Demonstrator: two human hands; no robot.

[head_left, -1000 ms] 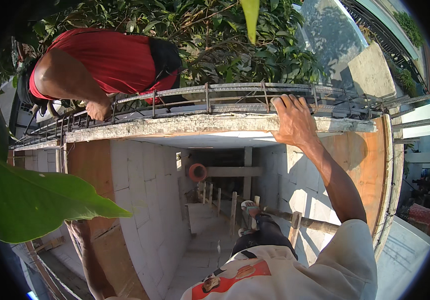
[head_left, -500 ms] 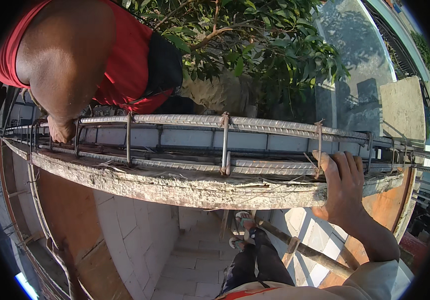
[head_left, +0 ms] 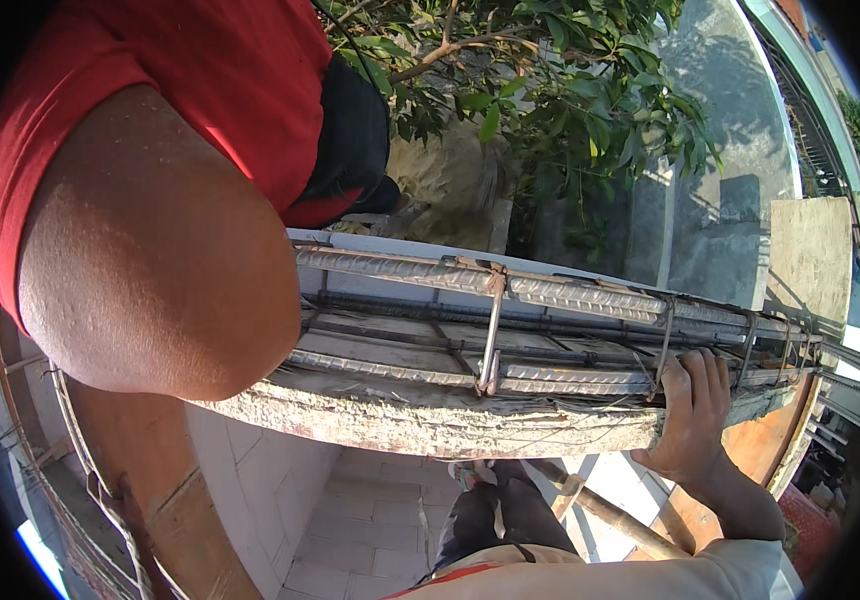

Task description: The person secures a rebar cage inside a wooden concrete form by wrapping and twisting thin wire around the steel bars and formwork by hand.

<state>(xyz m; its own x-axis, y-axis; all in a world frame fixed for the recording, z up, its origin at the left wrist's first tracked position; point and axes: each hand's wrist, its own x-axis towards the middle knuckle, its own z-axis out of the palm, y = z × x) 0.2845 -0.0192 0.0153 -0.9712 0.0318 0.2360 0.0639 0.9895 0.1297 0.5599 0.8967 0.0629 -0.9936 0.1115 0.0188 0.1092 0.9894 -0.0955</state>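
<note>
My right hand (head_left: 692, 412) grips a pale, rough-edged board (head_left: 420, 432) near its right end. The fingers curl over its top edge, close beside the steel bars, with the thumb low on its near face. Behind the board lies a rebar cage (head_left: 570, 378) of ribbed bars tied with thin stirrups (head_left: 491, 335). My left hand is out of view. At the left, a co-worker in a red shirt (head_left: 220, 90) leans over the cage. The bent arm (head_left: 150, 260) hides its left part, and the co-worker's hand is hidden.
Grey block walls (head_left: 250, 490), brown panels (head_left: 135, 430) and a slanting pole (head_left: 610, 512) are below the board. My legs (head_left: 500, 510) show in the gap. Leafy branches (head_left: 550, 90) and a grey slab (head_left: 720, 120) lie beyond the cage. Bar ends (head_left: 855, 365) stick out at right.
The co-worker's arm has come closer and now covers the left part of the cage and the co-worker's hand. The view has shifted slightly. My right hand keeps its grip on the board.
</note>
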